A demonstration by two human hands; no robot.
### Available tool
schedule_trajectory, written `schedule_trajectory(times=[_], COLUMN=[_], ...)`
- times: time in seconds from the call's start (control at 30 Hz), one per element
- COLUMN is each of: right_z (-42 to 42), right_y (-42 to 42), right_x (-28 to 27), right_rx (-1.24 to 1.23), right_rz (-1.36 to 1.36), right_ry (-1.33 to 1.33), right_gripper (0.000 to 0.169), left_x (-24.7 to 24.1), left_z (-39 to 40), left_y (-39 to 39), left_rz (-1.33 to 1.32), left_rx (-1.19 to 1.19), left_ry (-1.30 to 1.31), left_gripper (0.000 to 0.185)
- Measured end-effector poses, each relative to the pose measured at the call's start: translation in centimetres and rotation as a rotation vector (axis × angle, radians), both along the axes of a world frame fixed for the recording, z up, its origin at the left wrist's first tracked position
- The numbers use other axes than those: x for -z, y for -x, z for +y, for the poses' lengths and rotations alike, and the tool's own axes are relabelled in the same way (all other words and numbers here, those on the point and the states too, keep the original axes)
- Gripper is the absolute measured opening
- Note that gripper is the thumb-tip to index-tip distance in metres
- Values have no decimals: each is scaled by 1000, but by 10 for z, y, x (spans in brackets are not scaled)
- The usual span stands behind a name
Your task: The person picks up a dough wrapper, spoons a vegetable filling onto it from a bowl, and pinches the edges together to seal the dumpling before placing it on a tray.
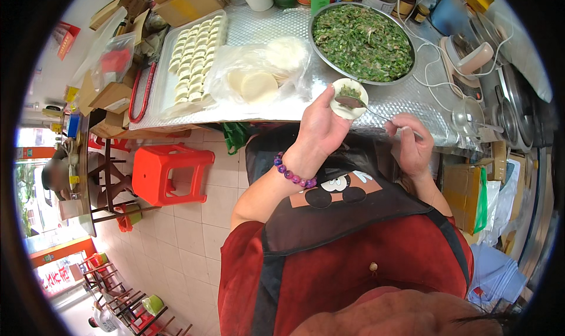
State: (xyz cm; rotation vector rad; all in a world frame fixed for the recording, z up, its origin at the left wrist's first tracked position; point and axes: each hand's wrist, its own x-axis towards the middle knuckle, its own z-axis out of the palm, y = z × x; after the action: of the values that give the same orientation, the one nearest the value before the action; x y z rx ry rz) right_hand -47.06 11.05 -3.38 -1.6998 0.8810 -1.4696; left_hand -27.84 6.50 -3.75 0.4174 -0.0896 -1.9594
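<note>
My left hand [324,121] holds a round dumpling wrapper [342,110] at the counter's front edge. Green filling [350,91] lies on the wrapper, and the bowl of a metal spoon [349,101] presses against it. The spoon's handle runs back to my right hand [411,144], whose fingers are closed around it. Just beyond my hands stands a large steel bowl [310,40] heaped with chopped green filling [362,42]. To the left, a stack of wrappers [259,87] rests in a clear plastic bag [216,77]. Rows of folded dumplings [194,62] fill much of a plastic tray [161,86].
Cardboard boxes [190,4] crowd the counter's left end. A white kitchen scale [463,77], loose cables [426,71] and a clear ladle [468,115] lie to the right. A red stool [165,174] stands on the tiled floor. Other people [57,174] sit farther left.
</note>
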Motion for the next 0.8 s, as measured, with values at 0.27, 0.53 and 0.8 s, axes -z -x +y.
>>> schedule_trajectory(times=[0.27, 0.53, 0.8], right_z=[-13, -59, -55], right_y=[6, 3, -4], right_x=[7, -19, -15], right_rx=[77, 377, 364], right_rz=[-230, 657, 808], right_ry=[-174, 487, 576], right_gripper=[23, 19, 35], left_x=[0, -18, -25], left_z=[14, 22, 31], left_y=[-9, -22, -27], left_rz=[52, -48, 21], left_rx=[33, 97, 124], left_ry=[5, 20, 128], left_gripper=[43, 45, 42])
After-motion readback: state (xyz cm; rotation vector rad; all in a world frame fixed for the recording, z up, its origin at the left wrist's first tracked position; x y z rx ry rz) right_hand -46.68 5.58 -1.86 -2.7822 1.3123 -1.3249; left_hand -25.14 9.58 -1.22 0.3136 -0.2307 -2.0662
